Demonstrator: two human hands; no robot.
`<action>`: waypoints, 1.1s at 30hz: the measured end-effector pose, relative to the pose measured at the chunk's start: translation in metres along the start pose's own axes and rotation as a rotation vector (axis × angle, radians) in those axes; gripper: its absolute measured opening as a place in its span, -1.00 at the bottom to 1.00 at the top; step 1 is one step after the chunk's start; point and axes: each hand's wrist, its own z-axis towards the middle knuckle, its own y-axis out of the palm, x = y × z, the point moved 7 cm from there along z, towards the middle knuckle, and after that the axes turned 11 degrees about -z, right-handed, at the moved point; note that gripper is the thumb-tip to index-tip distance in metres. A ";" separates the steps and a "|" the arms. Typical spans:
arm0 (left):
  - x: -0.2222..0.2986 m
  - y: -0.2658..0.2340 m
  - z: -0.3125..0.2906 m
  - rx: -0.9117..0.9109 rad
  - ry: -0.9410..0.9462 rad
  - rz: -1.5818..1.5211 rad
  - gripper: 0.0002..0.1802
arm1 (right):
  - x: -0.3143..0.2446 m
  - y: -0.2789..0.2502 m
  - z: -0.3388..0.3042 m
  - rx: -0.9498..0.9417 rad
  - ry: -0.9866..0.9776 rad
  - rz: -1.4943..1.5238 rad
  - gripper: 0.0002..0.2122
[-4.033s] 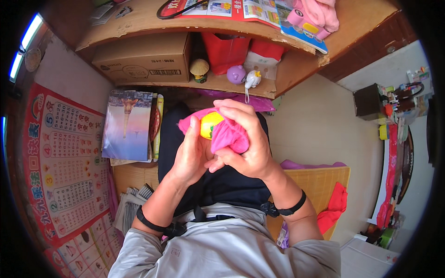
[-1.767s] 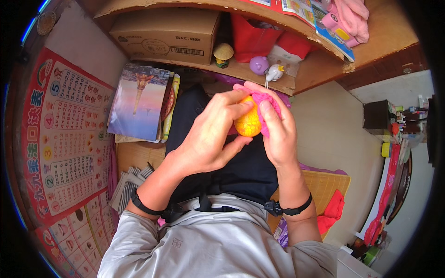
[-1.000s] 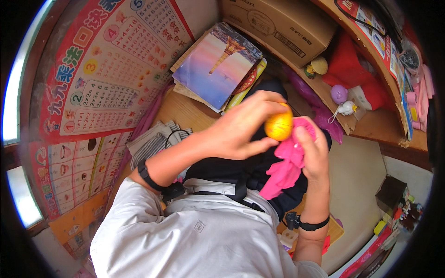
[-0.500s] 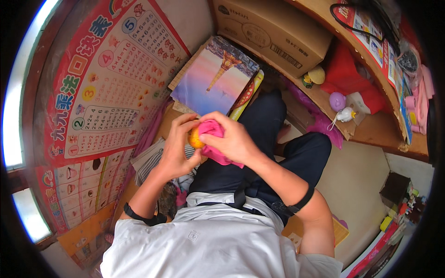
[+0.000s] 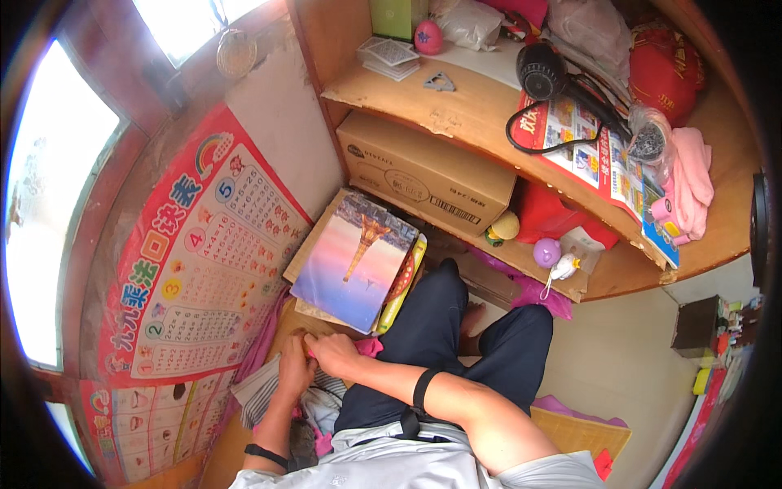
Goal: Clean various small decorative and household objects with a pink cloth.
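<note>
My right hand [image 5: 334, 355] is closed on a pink cloth [image 5: 369, 347], part of which sticks out beside the wrist. Against its fingertips rests my left hand [image 5: 296, 368], its fingers curled in; whatever it may grip is hidden from here. Both hands are low over the wooden surface, left of my dark-trousered legs. Just beyond them lies a stack of books and cardboard topped by a cover with a tower picture [image 5: 352, 259]. A striped cloth [image 5: 259, 386] lies close to my left wrist.
A cardboard box [image 5: 423, 173] fills the lower shelf ahead. Above it, the wooden shelf [image 5: 456, 114] bears a black hair dryer [image 5: 544, 73], a pink ball [image 5: 428, 37] and bags. A purple ball [image 5: 546, 253] sits lower right. A red-edged wall chart [image 5: 195, 253] hangs left.
My view has tilted up, showing more of the shelf. Both hands have moved down and left with the pink cloth. The yellow-orange round thing held between them before is now out of sight.
</note>
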 end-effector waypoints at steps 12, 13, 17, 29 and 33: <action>0.173 -0.073 0.066 0.154 0.374 -0.116 -0.39 | 0.045 -0.254 -0.033 0.234 0.098 0.478 -0.77; 0.203 -0.080 0.081 0.184 0.470 -0.176 -0.41 | 0.050 -0.291 -0.038 0.307 0.081 0.434 -0.79; 0.314 -0.104 0.148 0.249 0.743 -0.358 -0.41 | 0.085 -0.404 -0.040 0.595 0.076 0.558 -0.80; 0.442 -0.115 0.374 0.446 0.573 -0.148 -0.35 | 0.261 -0.525 0.051 0.825 0.489 0.183 -0.35; 0.443 -0.101 0.399 0.331 0.443 -0.070 -0.46 | 0.287 -0.516 0.093 0.690 0.435 0.281 -0.41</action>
